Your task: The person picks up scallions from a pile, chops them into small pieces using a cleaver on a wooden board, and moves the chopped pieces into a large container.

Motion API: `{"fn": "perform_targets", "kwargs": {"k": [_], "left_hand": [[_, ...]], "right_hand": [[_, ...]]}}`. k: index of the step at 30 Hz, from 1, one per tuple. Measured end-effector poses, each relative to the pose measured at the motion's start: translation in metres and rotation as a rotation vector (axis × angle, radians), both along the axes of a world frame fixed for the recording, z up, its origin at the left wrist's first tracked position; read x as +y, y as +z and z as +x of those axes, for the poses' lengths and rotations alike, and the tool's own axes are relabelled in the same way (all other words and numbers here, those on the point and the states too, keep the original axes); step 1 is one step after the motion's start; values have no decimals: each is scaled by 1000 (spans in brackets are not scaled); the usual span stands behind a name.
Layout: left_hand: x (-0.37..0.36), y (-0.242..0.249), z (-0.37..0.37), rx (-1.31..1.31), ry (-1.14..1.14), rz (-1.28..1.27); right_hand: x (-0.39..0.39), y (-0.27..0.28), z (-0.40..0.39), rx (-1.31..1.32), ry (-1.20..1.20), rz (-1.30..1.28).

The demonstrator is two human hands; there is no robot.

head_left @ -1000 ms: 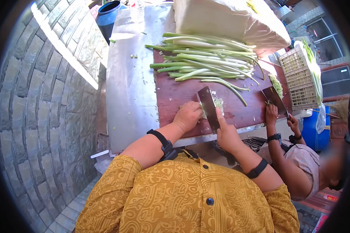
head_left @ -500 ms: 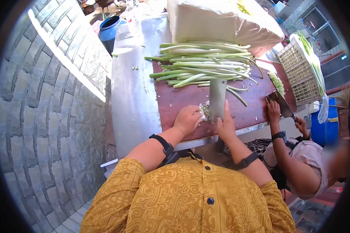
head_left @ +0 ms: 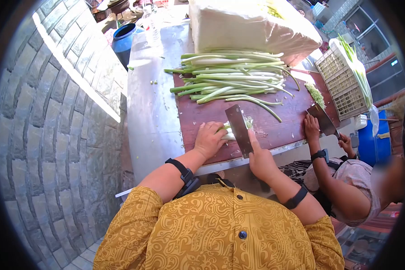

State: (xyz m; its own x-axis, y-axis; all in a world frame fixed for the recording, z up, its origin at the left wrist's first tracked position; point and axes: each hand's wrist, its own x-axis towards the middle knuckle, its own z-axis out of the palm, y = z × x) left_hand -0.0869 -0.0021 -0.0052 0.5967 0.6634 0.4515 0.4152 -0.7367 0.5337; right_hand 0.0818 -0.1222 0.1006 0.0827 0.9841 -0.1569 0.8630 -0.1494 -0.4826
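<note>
My right hand (head_left: 263, 161) grips a broad cleaver (head_left: 239, 130), its index finger stretched along the blade. The blade leans up and to the left over a short bunch of cut green onions (head_left: 228, 134). My left hand (head_left: 210, 140) presses down on that bunch with curled fingers, just left of the blade. Chopped bits (head_left: 249, 121) lie right of the cleaver. Both hands work near the front edge of a reddish-brown cutting board (head_left: 195, 128). Behind them, a pile of long green onions (head_left: 234, 76) lies across the board.
On the right, a co-worker's hands (head_left: 312, 128) hold another cleaver (head_left: 324, 119) beside a chopped heap (head_left: 315, 95). A white wrapped block (head_left: 252, 27) stands behind the pile. A crate (head_left: 342, 83) with green onions is at the right, a brick wall (head_left: 54, 135) at the left.
The cleaver has turned from nearly upright to leaning left, and my right hand sits slightly lower. My left hand has shifted a little left, with more of the cut bunch showing.
</note>
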Motion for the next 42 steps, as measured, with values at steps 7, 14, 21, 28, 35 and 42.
{"fn": "perform_targets", "kwargs": {"k": [7,14,21,28,35,42], "left_hand": [[6,-12,5,-155,-92,24],[7,-18,8,-167,-94,4],[8,-15,7,-184,-84,17],[8,-12,1,-173,-95,-13],[2,10,-4,-99,18,66],[3,-13,-3,-194,-46,-59]], "right_hand": [[3,6,-9,-102,35,-163],[16,14,-17,-156,72,-250],[51,-37,-18,-123,9,-116],[38,-68,3,157,-208,262],[27,-20,3,35,-13,265],[5,1,-14,-62,2,-82]]}}
